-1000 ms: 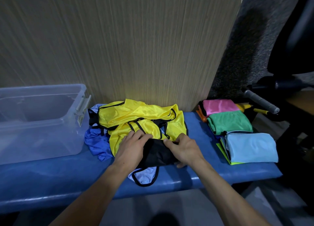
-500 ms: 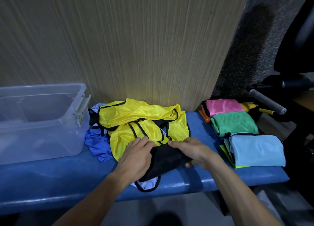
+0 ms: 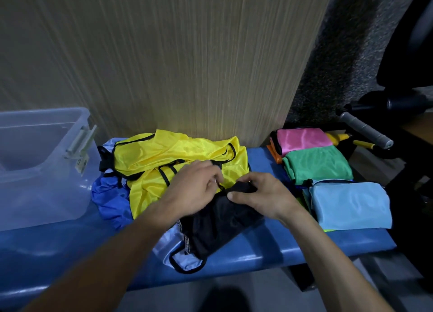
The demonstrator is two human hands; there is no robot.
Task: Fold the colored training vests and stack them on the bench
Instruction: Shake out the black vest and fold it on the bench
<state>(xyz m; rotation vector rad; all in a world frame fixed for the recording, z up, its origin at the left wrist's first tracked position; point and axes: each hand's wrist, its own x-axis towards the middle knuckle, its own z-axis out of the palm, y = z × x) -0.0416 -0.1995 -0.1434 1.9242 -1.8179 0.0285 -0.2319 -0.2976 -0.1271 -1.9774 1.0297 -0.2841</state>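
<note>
Both hands, left hand (image 3: 193, 189) and right hand (image 3: 257, 195), pinching black vest (image 3: 218, 225) top edge, near bench (image 3: 281, 253) front lip

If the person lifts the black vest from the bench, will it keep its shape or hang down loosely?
It will probably hang limp: the black vest already lies creased and bunched under the left hand and right hand. It looks thin, so likely light. The shiny yellow vests beside it suggest smooth fabric that may slide off the bench.
</note>
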